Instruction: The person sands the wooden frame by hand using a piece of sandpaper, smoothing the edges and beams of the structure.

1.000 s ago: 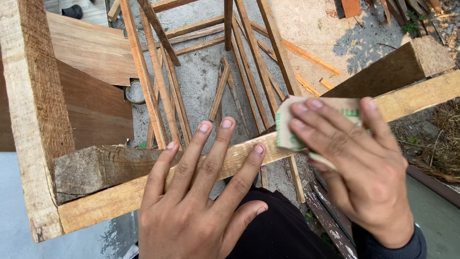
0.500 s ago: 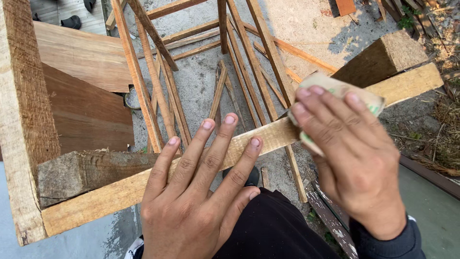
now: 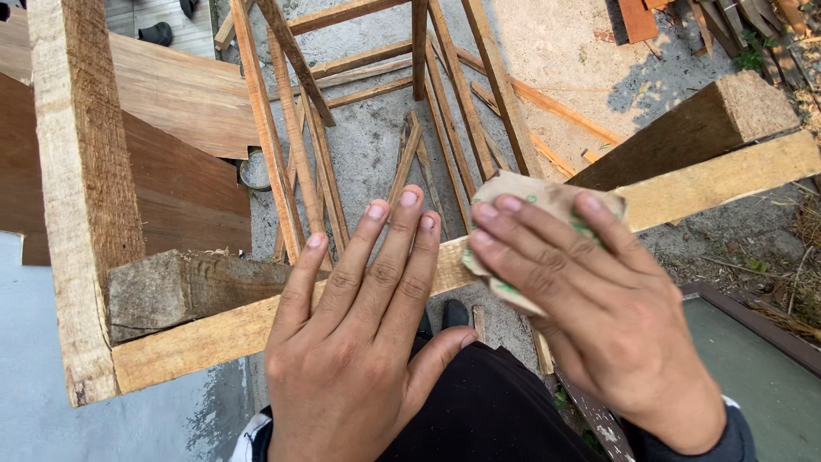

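Left hand: the left hand (image 3: 359, 342) lies flat, fingers spread and straight, palm pressed on the pale wooden rail (image 3: 718, 175); it grips nothing, only bears down.
Right hand: the right hand (image 3: 599, 299) lies just beside it, fingers extended and slightly curled over a folded sheet of sandpaper (image 3: 530, 201), holding it against the rail's top face and near edge.
Rail: runs from the lower left corner of the frame to the right edge, resting on a rough grey block (image 3: 184, 287) at the left and passing a dark beam (image 3: 693, 133) at the right.
Risk, splinters: the rail's edges look raw; bare fingertips leading the paper could catch a sliver.
Risk, slip: the paper is held by pressure alone and may slide off the narrow rail.
Risk, shift: if the flat palm eases, the rail may skid on the block.
Beyond: thin slats (image 3: 299, 154) stand over concrete ground (image 3: 376, 137).
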